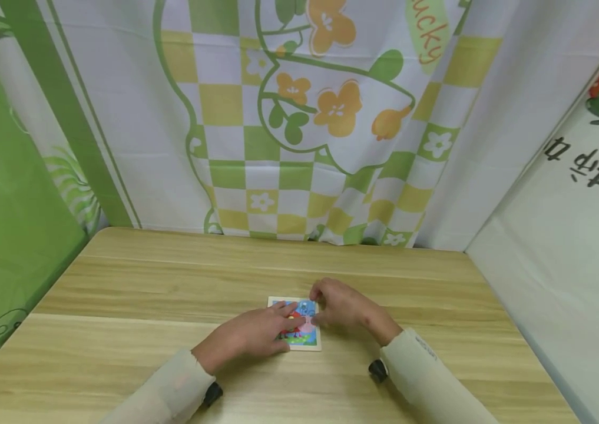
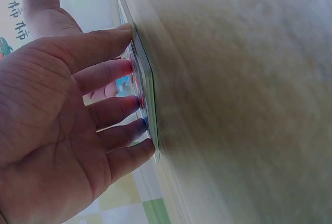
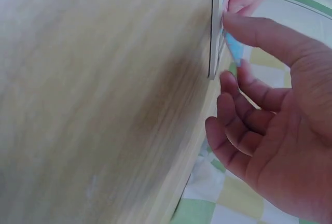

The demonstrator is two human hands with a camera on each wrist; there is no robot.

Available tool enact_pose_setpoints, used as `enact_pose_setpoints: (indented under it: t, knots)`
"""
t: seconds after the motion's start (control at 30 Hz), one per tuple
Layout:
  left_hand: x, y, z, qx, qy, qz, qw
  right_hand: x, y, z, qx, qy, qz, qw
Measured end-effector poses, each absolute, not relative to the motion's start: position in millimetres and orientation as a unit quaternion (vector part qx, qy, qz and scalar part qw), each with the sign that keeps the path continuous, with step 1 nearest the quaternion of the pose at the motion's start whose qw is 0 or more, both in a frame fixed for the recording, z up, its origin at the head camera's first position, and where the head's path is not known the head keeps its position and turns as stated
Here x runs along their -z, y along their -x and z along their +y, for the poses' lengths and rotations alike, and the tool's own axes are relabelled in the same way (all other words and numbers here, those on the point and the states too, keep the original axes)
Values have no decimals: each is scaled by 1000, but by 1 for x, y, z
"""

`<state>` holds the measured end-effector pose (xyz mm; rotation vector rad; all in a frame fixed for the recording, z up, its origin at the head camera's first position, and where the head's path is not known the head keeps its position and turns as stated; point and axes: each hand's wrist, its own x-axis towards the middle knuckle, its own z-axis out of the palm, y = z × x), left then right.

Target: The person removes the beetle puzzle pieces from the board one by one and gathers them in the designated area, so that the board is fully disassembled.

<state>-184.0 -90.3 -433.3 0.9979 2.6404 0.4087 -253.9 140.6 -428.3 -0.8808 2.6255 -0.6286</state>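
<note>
A small square picture puzzle [image 1: 295, 348] with a pale border and a colourful cartoon lies flat on the table. My left hand [image 1: 259, 333] rests over its left part, fingers spread and fairly straight; the left wrist view shows the fingertips touching the puzzle's face [image 2: 141, 73] and the thumb at its near edge. At the puzzle's upper right corner is my right hand [image 1: 344, 303]. In the right wrist view, the thumb and forefinger of that hand [image 3: 280, 105] pinch a blue puzzle piece [image 3: 234, 49] that tilts up from the board. The other right fingers are loosely curled.
The wood-grain table [image 1: 161, 282] reaches back to a checked, flowered curtain [image 1: 278, 176]. A green cloth [image 1: 7, 194] hangs at the left and a white printed one [image 1: 569, 235] at the right. Dark wrist devices [image 1: 377, 371] sit at both sleeves.
</note>
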Motion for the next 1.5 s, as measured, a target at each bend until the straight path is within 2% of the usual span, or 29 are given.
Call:
enact_pose_setpoints:
  t: [0.43,1.0,1.5]
  knots:
    - [434,183,-89,-133,-346,918,143,434,256,142,232,310,918,87]
    - [435,185,-87,-128,-347,918,142,432,257,149,277,294,907,118]
    - [435,185,-85,-123,-341,922,139,419,279,213,279,263,914,130]
